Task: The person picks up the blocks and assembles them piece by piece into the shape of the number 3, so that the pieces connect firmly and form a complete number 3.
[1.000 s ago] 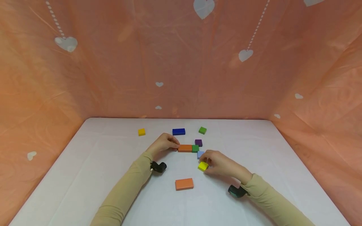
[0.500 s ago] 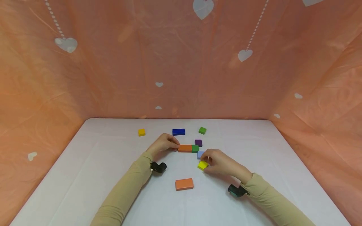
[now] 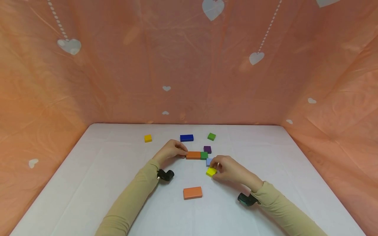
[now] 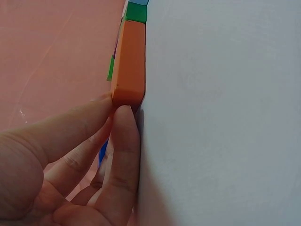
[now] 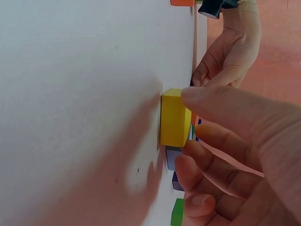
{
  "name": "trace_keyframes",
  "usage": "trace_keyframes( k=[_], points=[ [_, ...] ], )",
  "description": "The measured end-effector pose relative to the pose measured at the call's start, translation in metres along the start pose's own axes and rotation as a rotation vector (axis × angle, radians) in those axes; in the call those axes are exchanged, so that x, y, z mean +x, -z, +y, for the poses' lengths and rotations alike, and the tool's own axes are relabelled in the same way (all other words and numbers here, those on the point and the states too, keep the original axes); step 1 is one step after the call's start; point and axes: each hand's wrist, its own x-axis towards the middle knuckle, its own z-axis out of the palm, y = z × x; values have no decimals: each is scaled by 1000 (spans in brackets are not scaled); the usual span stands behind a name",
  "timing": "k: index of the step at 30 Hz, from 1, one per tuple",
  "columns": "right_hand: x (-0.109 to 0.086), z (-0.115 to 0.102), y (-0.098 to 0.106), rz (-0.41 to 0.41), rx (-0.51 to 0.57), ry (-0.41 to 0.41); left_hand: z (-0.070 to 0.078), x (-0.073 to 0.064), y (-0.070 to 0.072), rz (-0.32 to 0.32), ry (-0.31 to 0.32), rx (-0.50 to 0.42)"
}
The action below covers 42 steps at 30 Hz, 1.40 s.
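Observation:
My right hand pinches a yellow block between thumb and fingers. It lies slightly turned, just on the near side of a light blue block that the fingers partly cover. Whether the two touch, I cannot tell. The fingertips of my left hand touch the left end of a long orange block, without being wrapped round it. At that block's right end sits a green block, flush against it. A purple block stands behind the green one, towards its right corner.
Farther back on the white table lie an amber block, a dark blue block and a light green block. Nearer me, between the forearms, is another orange block. Orange sheeting surrounds the table.
My right hand has shifted the yellow block a little away from me and to the left, closer to the light blue block. The left hand has stayed at the orange block's end.

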Motion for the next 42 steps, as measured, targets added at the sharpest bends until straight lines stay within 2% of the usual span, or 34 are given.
trace_keyframes(
  k=[15, 24, 42],
  points=[
    [-1, 2, 0, 16, 14, -12, 1, -2, -1, 0, 7, 2],
    [-2, 1, -1, 28, 10, -61, 2, -2, -1, -21, 7, -48],
    [-3, -2, -2, 53, 8, -90, 1, -1, -1, -13, 16, -34]
  ],
)
